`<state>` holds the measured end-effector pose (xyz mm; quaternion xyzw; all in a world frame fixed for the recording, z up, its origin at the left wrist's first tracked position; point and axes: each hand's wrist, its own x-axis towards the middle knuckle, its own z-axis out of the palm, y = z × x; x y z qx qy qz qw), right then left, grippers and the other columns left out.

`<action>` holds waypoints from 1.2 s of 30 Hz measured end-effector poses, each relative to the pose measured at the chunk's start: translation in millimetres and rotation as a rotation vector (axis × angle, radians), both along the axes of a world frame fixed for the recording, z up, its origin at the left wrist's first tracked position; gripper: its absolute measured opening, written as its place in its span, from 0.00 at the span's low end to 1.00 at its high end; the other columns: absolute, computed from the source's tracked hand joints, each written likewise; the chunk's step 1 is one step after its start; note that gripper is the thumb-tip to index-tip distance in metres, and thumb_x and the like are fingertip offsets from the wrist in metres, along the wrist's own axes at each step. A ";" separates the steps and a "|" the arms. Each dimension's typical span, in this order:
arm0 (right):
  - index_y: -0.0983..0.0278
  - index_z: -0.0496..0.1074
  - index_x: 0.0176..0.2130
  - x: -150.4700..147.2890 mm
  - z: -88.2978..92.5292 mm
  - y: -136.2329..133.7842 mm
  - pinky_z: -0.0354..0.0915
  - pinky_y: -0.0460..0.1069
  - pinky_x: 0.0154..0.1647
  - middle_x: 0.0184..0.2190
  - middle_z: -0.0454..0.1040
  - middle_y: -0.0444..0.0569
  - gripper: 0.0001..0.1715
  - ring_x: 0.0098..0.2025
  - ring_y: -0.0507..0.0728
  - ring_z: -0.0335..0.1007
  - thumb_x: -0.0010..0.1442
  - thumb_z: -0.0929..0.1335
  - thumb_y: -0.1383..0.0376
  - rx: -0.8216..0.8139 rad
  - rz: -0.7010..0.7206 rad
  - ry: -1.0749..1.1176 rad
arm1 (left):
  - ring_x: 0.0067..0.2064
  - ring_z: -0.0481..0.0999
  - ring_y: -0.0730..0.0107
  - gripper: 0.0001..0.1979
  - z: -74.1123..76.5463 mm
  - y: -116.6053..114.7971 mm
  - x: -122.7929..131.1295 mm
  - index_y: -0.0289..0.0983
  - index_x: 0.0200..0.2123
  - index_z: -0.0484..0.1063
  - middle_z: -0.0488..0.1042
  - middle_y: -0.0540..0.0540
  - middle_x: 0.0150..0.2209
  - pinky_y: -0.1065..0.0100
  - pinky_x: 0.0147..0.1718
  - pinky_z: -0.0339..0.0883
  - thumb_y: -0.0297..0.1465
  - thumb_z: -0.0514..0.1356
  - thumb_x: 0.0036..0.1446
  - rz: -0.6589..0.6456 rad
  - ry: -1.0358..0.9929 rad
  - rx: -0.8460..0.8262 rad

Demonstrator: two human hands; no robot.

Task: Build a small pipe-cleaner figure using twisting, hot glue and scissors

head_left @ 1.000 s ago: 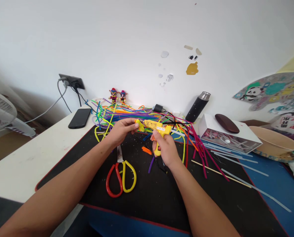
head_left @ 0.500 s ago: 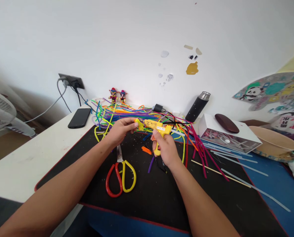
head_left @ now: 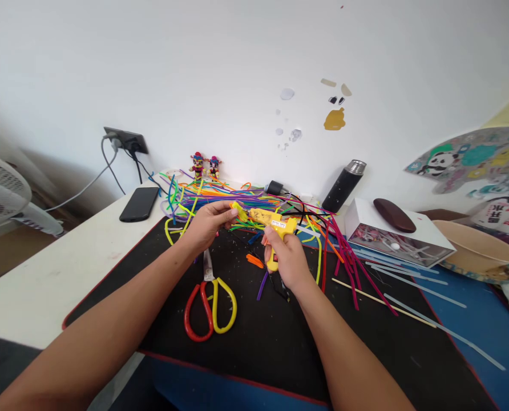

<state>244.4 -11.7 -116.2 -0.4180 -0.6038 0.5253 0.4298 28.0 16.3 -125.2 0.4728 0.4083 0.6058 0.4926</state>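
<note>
My right hand (head_left: 286,254) is wrapped round the handle of a yellow hot glue gun (head_left: 280,222), its nozzle pointing left and a clear glue stick (head_left: 308,230) jutting from its back. Between thumb and fingers, my left hand (head_left: 211,224) pinches a small yellow piece (head_left: 239,211), seemingly of pipe cleaner, right by the nozzle. Whether nozzle and piece touch I cannot tell. Below my hands, scissors (head_left: 209,302) with one red and one yellow handle lie on the black mat (head_left: 263,342). An orange bit (head_left: 254,261) and a purple pipe cleaner (head_left: 262,285) lie nearby.
Many coloured pipe cleaners (head_left: 233,197) lie behind my hands, with two small figures (head_left: 198,164) at the wall. A phone (head_left: 138,204) is at left. To the right are a black flask (head_left: 344,185), a white box (head_left: 404,242), loose glue sticks (head_left: 429,284) and a wooden stick (head_left: 383,302).
The yellow piece in my left hand has tilted and shifted slightly at the nozzle. The glue gun stays almost where it was; the whole view has moved a touch.
</note>
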 end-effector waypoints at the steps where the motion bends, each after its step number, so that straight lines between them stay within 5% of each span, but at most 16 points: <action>1: 0.63 0.71 0.27 -0.2 0.0 -0.3 0.58 0.46 0.17 0.12 0.67 0.42 0.37 0.13 0.51 0.60 0.60 0.68 0.33 0.005 -0.004 -0.012 | 0.25 0.65 0.73 0.19 -0.2 0.2 0.1 0.36 0.30 0.80 0.72 0.50 0.23 0.69 0.26 0.57 0.42 0.79 0.43 0.005 -0.002 -0.005; 36: 0.62 0.70 0.26 -0.5 -1.1 0.8 0.58 0.47 0.16 0.12 0.67 0.43 0.37 0.14 0.52 0.62 0.59 0.68 0.32 -0.006 -0.032 -0.038 | 0.26 0.66 0.73 0.18 -6.0 2.2 -2.9 0.36 0.29 0.80 0.72 0.50 0.24 0.69 0.27 0.59 0.42 0.78 0.44 0.018 -0.030 0.008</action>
